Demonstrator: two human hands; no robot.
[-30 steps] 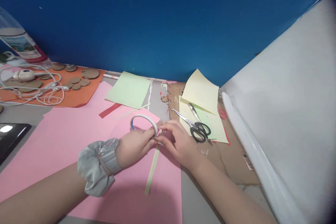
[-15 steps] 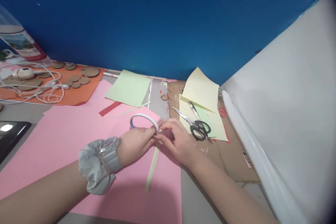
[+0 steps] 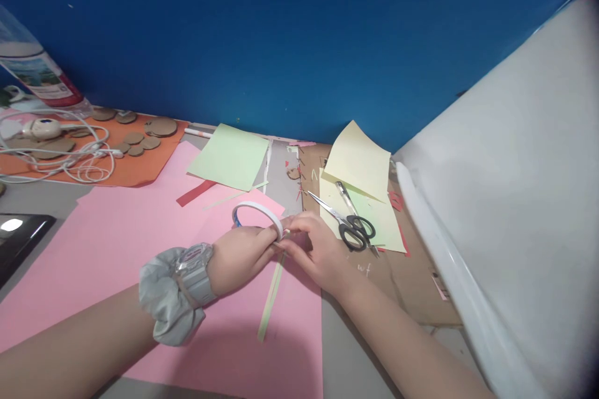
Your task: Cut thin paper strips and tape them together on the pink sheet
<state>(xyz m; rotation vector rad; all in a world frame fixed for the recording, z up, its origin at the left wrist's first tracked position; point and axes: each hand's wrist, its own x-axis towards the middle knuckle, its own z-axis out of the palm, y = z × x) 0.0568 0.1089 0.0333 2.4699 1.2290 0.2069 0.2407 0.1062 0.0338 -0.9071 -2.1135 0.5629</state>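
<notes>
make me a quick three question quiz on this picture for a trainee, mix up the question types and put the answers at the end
1. Multiple choice: which wrist bears the grey watch?
a) right
b) left
c) both

2. True or false: the black-handled scissors lie on the pink sheet.

3. Short answer: what ring-shaped thing does the left hand hold?

Key:
1. b.
2. False; they lie to the right of it, partly on pale paper.
3. A white tape roll.
</notes>
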